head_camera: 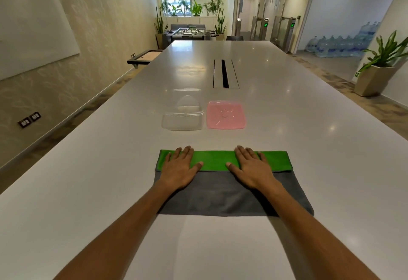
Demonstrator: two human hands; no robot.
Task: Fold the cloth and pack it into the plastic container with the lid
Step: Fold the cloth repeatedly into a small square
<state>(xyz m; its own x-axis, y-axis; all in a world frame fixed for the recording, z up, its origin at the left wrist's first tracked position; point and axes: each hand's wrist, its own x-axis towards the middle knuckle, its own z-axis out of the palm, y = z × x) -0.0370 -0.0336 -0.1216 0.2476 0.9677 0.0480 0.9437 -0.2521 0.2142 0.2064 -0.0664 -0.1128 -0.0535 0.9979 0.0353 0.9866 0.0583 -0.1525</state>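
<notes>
A cloth (223, 193), grey on one side and green on the other, lies flat on the white table (88, 180) in front of me. Its far edge is folded toward me, so a green band shows across the top. My left hand (180, 169) rests flat on the left part of that band, fingers spread. My right hand (251, 168) rests flat on the right part, holding nothing. Beyond the cloth stands an empty clear plastic container (183, 114). Its pink lid (225, 114) lies flat on the table just to its right.
A long cable slot (225, 73) is set into the table's middle behind the lid. The table stretches far ahead, with its edges well off to both sides. A potted plant (379, 68) stands on the floor at the right.
</notes>
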